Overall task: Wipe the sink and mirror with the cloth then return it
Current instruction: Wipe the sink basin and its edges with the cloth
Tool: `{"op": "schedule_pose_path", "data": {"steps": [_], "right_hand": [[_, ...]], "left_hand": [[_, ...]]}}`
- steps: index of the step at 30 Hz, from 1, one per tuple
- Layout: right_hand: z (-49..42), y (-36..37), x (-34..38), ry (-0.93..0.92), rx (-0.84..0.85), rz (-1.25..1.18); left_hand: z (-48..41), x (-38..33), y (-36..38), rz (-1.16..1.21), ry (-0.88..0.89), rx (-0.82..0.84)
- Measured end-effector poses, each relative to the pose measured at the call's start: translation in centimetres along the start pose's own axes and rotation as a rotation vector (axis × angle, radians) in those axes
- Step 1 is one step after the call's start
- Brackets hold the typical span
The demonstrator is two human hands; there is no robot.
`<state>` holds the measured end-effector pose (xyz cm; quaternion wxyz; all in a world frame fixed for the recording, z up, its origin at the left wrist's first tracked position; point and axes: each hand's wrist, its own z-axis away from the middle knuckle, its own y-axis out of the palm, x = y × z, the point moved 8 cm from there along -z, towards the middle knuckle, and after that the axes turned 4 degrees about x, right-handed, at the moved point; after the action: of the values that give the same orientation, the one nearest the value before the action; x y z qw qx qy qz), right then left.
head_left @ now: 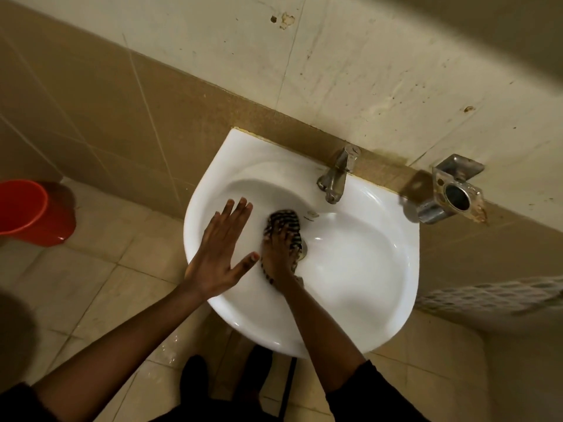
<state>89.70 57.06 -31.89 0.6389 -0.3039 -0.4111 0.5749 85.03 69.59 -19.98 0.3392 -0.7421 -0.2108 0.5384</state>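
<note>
A white wall-mounted sink fills the middle of the head view. A dark striped cloth lies in the basin close to the drain. My right hand presses flat on the cloth, fingers spread over it. My left hand rests open and flat on the sink's left rim, holding nothing. A metal tap stands at the back rim, no water running from it. No mirror shows in this frame.
A metal wall bracket juts out to the right of the sink. A red bucket stands on the tiled floor at the left. The stained wall runs behind the sink. My dark shoes are under the basin.
</note>
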Motion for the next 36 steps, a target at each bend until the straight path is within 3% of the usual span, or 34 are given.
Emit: {"op": "schedule_pose_path", "data": {"steps": [3,6,8,11,13,14,17,19,23,26,27,28,30,31,33,35,36], "right_hand": [[3.4,0.8,3.0,-0.049,0.131,-0.289],[9.9,1.4,4.2,-0.328,0.31,-0.413],[13.7,0.9,1.7,-0.581,0.405,-0.297],[14.3,-0.6,-7.8,-0.549,0.505,0.064],[11.8,-2.7,-13.6,-0.501,0.433,0.422],[9.8,-4.3,-14.9,-0.515,0.303,0.63],[3.4,-7.4,-13.9,-0.646,0.086,1.101],[0.3,-7.4,-10.7,-0.857,-0.014,1.268],[-2.4,-4.3,-4.6,-0.917,-0.148,1.264],[-2.3,-4.2,-3.1,-0.925,-0.215,1.113],[-2.1,-4.4,-4.1,-0.876,-0.158,1.104],[-1.8,-5.2,-5.5,-0.781,-0.114,1.052],[-0.4,-9.3,-9.9,-0.449,-0.289,0.84],[0.5,-9.9,-12.4,-0.372,-0.27,0.79],[2.4,-8.5,-17.2,-0.295,-0.019,0.928],[5.8,-10.6,-18.9,-0.201,-0.185,0.977],[6.6,-10.4,-18.8,-0.175,-0.143,0.879]], "left_hand": [[-0.1,-0.3,0.1,0.019,0.0,0.016],[-0.2,-0.1,0.2,0.042,-0.018,0.042],[0.0,-0.1,0.4,0.014,-0.011,0.058],[0.2,0.0,0.7,-0.028,0.01,0.07],[0.1,0.1,0.6,-0.033,0.009,0.067],[-0.1,0.1,0.5,-0.033,0.009,0.059],[-0.2,0.4,0.6,-0.022,-0.005,0.037],[-0.2,0.4,0.6,-0.012,-0.013,0.021],[-0.2,0.5,0.5,-0.016,-0.025,0.006],[-0.3,0.4,0.5,-0.021,-0.024,0.013],[-0.3,0.4,0.4,-0.018,-0.026,0.007],[-0.3,0.5,0.2,-0.016,-0.032,0.003],[-0.3,0.6,0.3,-0.013,-0.038,-0.001],[-0.3,0.6,0.4,-0.005,-0.039,-0.004],[-0.1,0.7,0.4,0.002,-0.043,-0.01],[-0.2,0.6,0.5,0.0,-0.03,0.006],[-0.2,0.5,0.6,0.002,-0.021,0.014]]}}
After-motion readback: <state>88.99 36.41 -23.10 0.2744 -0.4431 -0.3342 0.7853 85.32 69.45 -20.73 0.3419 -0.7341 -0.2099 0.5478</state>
